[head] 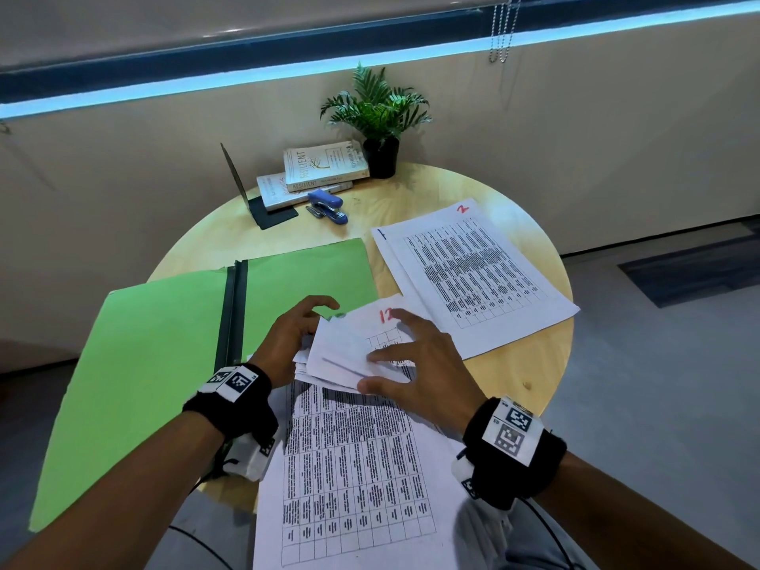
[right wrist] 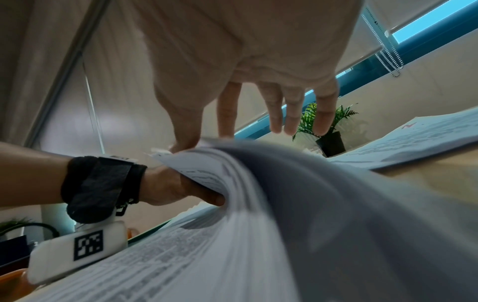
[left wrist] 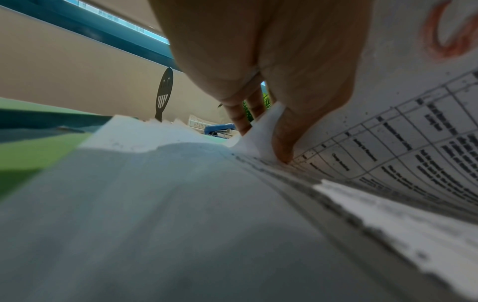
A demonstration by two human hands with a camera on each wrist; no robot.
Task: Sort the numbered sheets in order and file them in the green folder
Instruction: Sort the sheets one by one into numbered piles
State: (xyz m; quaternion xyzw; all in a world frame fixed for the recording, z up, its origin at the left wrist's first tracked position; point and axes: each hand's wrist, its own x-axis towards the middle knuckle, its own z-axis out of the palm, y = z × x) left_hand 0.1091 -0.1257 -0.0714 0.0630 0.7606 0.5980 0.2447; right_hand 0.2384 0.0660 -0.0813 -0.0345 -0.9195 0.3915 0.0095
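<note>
The green folder [head: 164, 355] lies open on the left of the round table [head: 518, 376]. A stack of printed sheets [head: 349, 466] lies at the front edge, its far ends curled back toward me; the top curled sheet [head: 349, 339] shows a red "12". My left hand [head: 306, 322] grips the curled sheets, fingers over their far side, thumb [left wrist: 284, 143] tucked beneath. My right hand [head: 382, 370] touches the curled edges with straight thumb and index finger, the other fingers spread. A separate pile [head: 473, 273] at right has sheet "2" on top, "1" under it.
At the back of the table stand a potted plant [head: 378, 113], stacked books [head: 325, 162], a black bookend [head: 246, 187] and a blue stapler [head: 327, 207]. The front stack overhangs the table edge toward my lap. Bare wood shows right of my right hand.
</note>
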